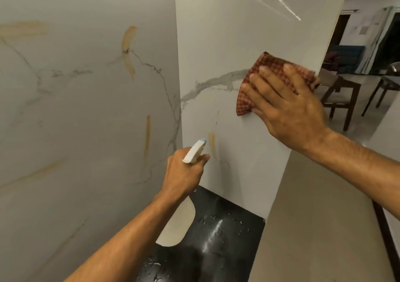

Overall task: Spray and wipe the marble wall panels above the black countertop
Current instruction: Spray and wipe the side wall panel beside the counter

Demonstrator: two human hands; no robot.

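Note:
Two white marble wall panels with grey veins meet in a corner: a left panel [86, 108] and a right panel [227, 43]. My right hand [287, 106] presses a red checked cloth [279, 69] flat against the right panel near its outer edge. Lower down, my left hand [184, 173] grips a white spray bottle [193, 151], its nozzle aimed at the right panel; the bottle's body [177, 225] shows below my wrist. Orange streaks mark both panels. The black countertop [216, 238] lies below, speckled with droplets.
The right panel ends at a corner edge [303, 140], with a beige side wall beyond it. Past that, wooden chairs [342, 95] stand in a dim adjoining room.

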